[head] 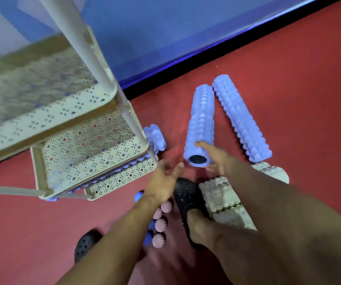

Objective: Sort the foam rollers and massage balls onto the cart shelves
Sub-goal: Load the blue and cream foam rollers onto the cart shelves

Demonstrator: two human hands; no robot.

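On a red floor, the right hand (214,156) is curling around the near end of a blue foam roller (200,124) while the left hand (163,182) is reaching open and empty between it and the cream cart (95,177), with pink massage balls (161,223) and white rollers (225,200) crowding close below.

The cart (95,145) looks like matt cream plastic, its shelf walls pierced with small clustered holes and its posts smooth and round. The blue rollers (200,124) look like matt foam, ridged with rows of raised pyramids; the nearest one shows a dark hollow core at its end. The pale rollers (223,200) have the same foam look with blocky grooves. The pink balls (161,224) are covered in fine bumps, dull in finish. The black clogs (186,194) look like smooth matt rubbery plastic with round holes. The red floor (288,68) is matt with a slightly grainy surface.
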